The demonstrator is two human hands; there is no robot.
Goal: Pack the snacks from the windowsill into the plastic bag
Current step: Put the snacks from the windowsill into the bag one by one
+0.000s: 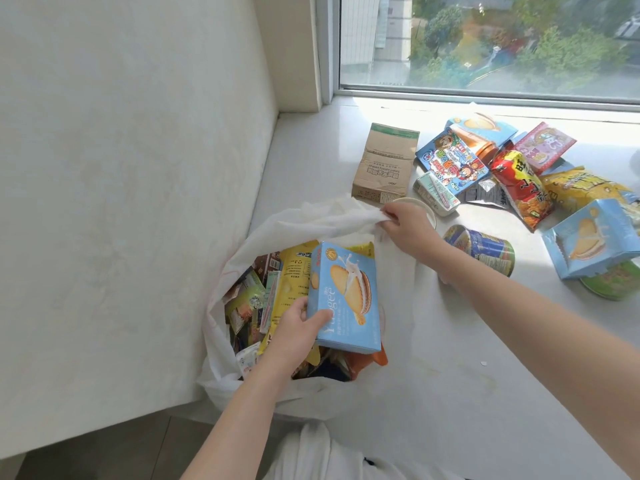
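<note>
A white plastic bag point(239, 258) stands open at the left end of the windowsill point(450, 375), with several snack packs inside. My left hand point(294, 332) grips a light blue biscuit box point(346, 299) over the bag's mouth. My right hand point(407, 225) pinches the bag's far rim and holds it up. More snacks lie on the sill to the right: a brown carton point(384, 164), a blue cartoon pack point(453, 161), a red bag point(519, 188), a blue cup point(481, 247) and another blue biscuit box point(592, 237).
A white wall point(138, 168) runs close along the bag's left side. The window point(485, 39) closes off the back of the sill. A pink pack point(545, 145), a yellow bag point(581, 188) and a green cup point(613, 284) lie at the far right.
</note>
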